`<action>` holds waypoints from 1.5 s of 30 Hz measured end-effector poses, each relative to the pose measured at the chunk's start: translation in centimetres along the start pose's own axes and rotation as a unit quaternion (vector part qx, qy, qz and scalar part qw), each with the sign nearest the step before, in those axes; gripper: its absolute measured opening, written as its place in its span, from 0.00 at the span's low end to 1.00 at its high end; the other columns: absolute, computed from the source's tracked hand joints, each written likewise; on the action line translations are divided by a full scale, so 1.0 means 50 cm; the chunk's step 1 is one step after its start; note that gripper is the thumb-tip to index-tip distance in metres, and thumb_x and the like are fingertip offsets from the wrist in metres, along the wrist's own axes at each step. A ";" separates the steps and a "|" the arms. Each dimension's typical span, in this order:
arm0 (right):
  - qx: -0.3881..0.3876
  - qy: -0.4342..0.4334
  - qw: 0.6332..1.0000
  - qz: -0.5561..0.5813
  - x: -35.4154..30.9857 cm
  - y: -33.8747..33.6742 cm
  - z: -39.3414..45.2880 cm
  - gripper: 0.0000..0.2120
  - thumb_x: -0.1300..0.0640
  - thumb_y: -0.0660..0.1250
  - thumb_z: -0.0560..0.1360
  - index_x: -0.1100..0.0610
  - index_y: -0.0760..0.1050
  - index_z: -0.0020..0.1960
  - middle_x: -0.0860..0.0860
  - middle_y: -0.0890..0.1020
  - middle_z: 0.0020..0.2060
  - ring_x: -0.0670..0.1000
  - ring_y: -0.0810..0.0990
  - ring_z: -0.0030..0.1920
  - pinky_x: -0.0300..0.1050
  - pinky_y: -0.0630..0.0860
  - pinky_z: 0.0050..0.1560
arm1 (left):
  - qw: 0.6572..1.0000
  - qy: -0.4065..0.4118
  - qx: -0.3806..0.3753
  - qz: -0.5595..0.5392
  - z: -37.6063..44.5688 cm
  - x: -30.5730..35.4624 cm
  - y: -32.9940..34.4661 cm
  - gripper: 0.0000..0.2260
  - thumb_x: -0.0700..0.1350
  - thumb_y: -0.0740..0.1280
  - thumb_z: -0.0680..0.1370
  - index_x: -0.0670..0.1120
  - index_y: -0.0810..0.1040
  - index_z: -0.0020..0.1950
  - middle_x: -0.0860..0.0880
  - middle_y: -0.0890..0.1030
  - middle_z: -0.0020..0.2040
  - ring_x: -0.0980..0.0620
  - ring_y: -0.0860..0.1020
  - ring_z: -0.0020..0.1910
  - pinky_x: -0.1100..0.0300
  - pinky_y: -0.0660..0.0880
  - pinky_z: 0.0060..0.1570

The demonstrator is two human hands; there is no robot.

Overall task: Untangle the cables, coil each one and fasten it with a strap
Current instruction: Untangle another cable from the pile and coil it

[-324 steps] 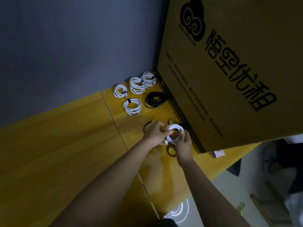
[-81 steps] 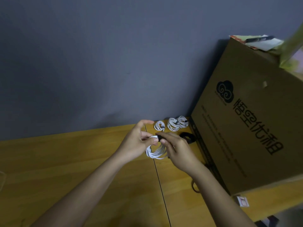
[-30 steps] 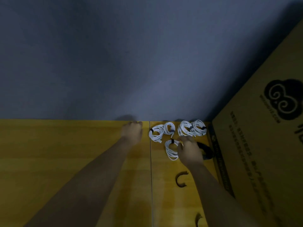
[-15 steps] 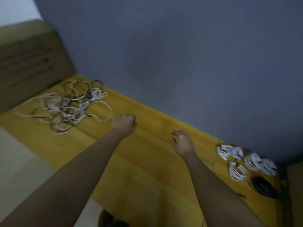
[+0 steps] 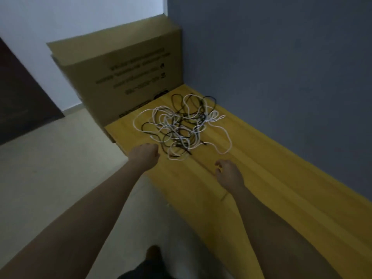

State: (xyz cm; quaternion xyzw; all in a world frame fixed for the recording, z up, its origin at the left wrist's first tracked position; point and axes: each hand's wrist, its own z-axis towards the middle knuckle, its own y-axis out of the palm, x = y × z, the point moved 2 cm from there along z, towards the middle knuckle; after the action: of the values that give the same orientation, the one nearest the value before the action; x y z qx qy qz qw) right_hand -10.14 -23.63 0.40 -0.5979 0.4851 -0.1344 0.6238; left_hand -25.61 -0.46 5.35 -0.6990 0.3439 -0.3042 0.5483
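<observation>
Both hands' fingers hang loosely curled, empty, near the tangled cables (image 5: 181, 125) beside a cardboard box (image 5: 124, 77).

Both the left hand (image 5: 145, 153) and right hand (image 5: 228, 171) hover empty near tangled cables (image 5: 181, 125).

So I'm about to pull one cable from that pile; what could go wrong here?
Black and white cables are interlaced in the tangled pile, so tugging one may tighten knots. The pile lies near the table edge, by the left hand; a hard pull could drag loops off. Both hands are empty; the right hand hovers short of it.
</observation>
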 end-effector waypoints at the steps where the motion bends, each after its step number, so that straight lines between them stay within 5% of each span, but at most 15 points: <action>1: -0.008 0.003 1.000 -0.001 -0.029 0.024 0.018 0.14 0.57 0.59 0.81 0.56 0.73 0.65 0.54 0.74 0.62 0.55 0.74 0.59 0.51 0.76 0.54 | 1.000 0.003 -0.005 0.002 0.012 -0.037 0.006 0.11 0.50 0.59 0.82 0.45 0.75 0.56 0.44 0.78 0.52 0.44 0.77 0.49 0.54 0.73 0.41; 14: 0.016 0.032 0.997 0.066 -0.240 0.206 0.217 0.15 0.60 0.62 0.79 0.59 0.73 0.65 0.57 0.74 0.63 0.58 0.74 0.60 0.54 0.75 0.55 | 0.997 0.037 -0.047 -0.045 0.247 -0.278 0.049 0.11 0.51 0.59 0.82 0.46 0.76 0.55 0.46 0.79 0.51 0.45 0.78 0.49 0.54 0.73 0.41; 19: 0.013 0.107 0.994 0.017 -0.242 0.238 0.299 0.18 0.56 0.64 0.79 0.58 0.71 0.67 0.58 0.68 0.65 0.59 0.72 0.61 0.53 0.73 0.56 | 0.992 0.082 -0.079 -0.053 0.369 -0.312 0.050 0.10 0.49 0.59 0.82 0.45 0.76 0.55 0.44 0.80 0.49 0.45 0.78 0.46 0.53 0.73 0.39; 24: -0.012 0.158 0.985 -0.064 -0.277 0.228 0.352 0.10 0.59 0.60 0.81 0.58 0.78 0.57 0.56 0.77 0.56 0.58 0.78 0.53 0.49 0.74 0.45 | 0.978 0.170 -0.108 -0.060 0.454 -0.306 0.020 0.09 0.48 0.59 0.83 0.45 0.76 0.55 0.44 0.79 0.48 0.45 0.78 0.43 0.48 0.77 0.43; 28: 0.118 0.145 0.981 -0.058 -0.320 0.165 0.381 0.08 0.63 0.61 0.79 0.63 0.76 0.56 0.59 0.77 0.53 0.61 0.74 0.54 0.51 0.71 0.46 | 0.956 0.266 -0.103 -0.063 0.533 -0.262 -0.042 0.11 0.48 0.58 0.83 0.46 0.77 0.56 0.46 0.80 0.47 0.47 0.78 0.43 0.50 0.77 0.43; 31: 0.268 0.116 0.956 -0.028 -0.371 0.083 0.405 0.03 0.68 0.64 0.76 0.67 0.76 0.48 0.63 0.77 0.44 0.65 0.75 0.47 0.50 0.63 0.42 | 0.936 0.337 -0.077 -0.069 0.589 -0.205 -0.103 0.11 0.51 0.59 0.82 0.48 0.78 0.55 0.48 0.81 0.48 0.49 0.78 0.44 0.53 0.77 0.42; 34: 0.389 0.113 0.914 -0.031 -0.426 -0.013 0.433 0.03 0.72 0.64 0.74 0.68 0.75 0.43 0.64 0.77 0.39 0.64 0.75 0.41 0.51 0.61 0.42 | 0.913 0.395 -0.067 -0.076 0.626 -0.150 -0.158 0.12 0.53 0.62 0.80 0.49 0.77 0.58 0.49 0.82 0.53 0.47 0.79 0.50 0.54 0.77 0.45; 41: 0.608 0.157 0.778 0.039 -0.548 -0.268 0.455 0.07 0.64 0.60 0.80 0.66 0.75 0.48 0.57 0.76 0.44 0.56 0.72 0.46 0.46 0.67 0.45 | 0.846 0.514 -0.079 -0.121 0.691 -0.069 -0.313 0.26 0.57 0.64 0.79 0.51 0.65 0.74 0.46 0.71 0.71 0.44 0.74 0.64 0.47 0.73 0.60; 45: 0.676 0.132 0.724 0.048 -0.610 -0.367 0.415 0.08 0.60 0.59 0.80 0.63 0.74 0.48 0.49 0.72 0.43 0.53 0.71 0.45 0.42 0.66 0.44 | 0.815 0.538 -0.135 -0.167 0.688 -0.032 -0.396 0.21 0.53 0.62 0.81 0.48 0.68 0.72 0.43 0.74 0.67 0.43 0.74 0.64 0.53 0.71 0.60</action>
State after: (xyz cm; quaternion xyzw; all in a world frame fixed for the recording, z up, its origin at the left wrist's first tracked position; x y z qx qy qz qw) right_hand -1.71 7.40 26.19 0.0298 0.3716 -0.4742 0.7976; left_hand 3.99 23.24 17.22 -0.5373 0.4993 -0.6696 0.1169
